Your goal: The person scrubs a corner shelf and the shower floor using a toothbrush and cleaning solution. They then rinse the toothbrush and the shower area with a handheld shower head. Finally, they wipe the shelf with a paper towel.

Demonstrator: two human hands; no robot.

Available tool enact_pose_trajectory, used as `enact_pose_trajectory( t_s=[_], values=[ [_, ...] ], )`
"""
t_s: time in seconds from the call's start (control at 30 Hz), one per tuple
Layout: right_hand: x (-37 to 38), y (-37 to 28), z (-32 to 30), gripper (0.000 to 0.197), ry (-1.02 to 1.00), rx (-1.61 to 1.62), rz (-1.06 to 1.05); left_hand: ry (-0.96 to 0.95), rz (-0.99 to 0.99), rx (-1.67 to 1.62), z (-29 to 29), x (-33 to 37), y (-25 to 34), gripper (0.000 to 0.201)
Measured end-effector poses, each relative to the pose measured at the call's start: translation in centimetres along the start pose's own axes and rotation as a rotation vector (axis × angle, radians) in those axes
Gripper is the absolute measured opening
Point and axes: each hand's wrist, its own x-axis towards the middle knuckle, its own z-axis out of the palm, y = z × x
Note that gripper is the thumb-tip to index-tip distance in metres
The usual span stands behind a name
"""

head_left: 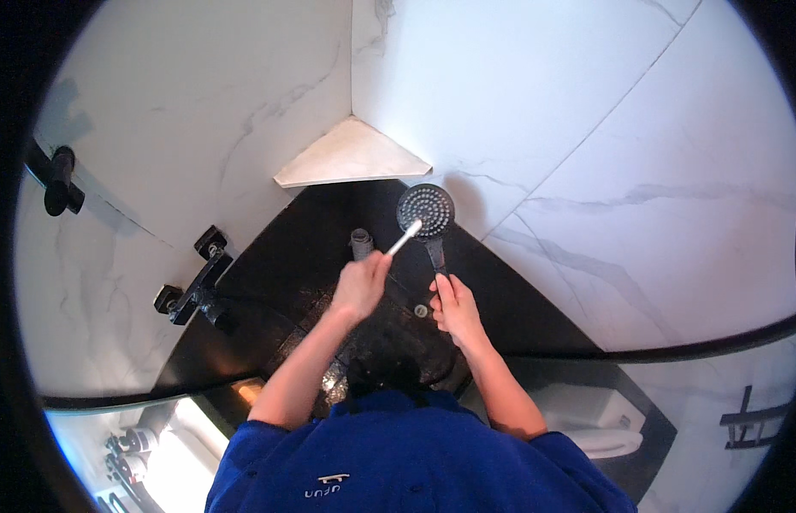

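Observation:
My right hand (456, 309) is closed round the handle of a black handheld shower head (437, 253). Its round face, dotted with pale nozzles, is turned up toward me. In my left hand (361, 282), pinched by the fingers, is a slim white brush (403, 239) like a toothbrush. The brush's far end meets the lower part of the nozzle face; its bristles are too small to make out. Just beyond my left hand stands a grey ridged cylinder (361, 243), whose kind I cannot tell.
A pale triangular corner shelf (355, 154) sits ahead between marbled walls. At left, a black shower mixer (199, 286) and a black wall holder (62, 181) stick out. The dark floor (535, 321) has a small round drain (421, 311). A white toilet (590, 419) stands at lower right.

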Motion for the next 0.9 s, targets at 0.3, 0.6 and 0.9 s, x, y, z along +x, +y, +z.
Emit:
enact_pose_trajectory(
  t_s=[0.3, 0.6, 0.9],
  values=[
    [-0.4, -0.6, 1.9, 0.031, -0.023, 0.018, -0.020, 0.113, -0.039, -0.141, -0.8, 1.1, 0.7, 0.035],
    [-2.1, 1.3, 5.6, 0.026, 0.023, -0.125, -0.127, 0.273, 0.052, -0.151, -4.3, 3.0, -1.4, 0.040],
    [-2.3, -0.1, 4.6, 0.022, 0.431, -0.173, -0.569, 0.331, -0.279, -0.321, -4.9, -17.1, -9.5, 0.051]
  ],
)
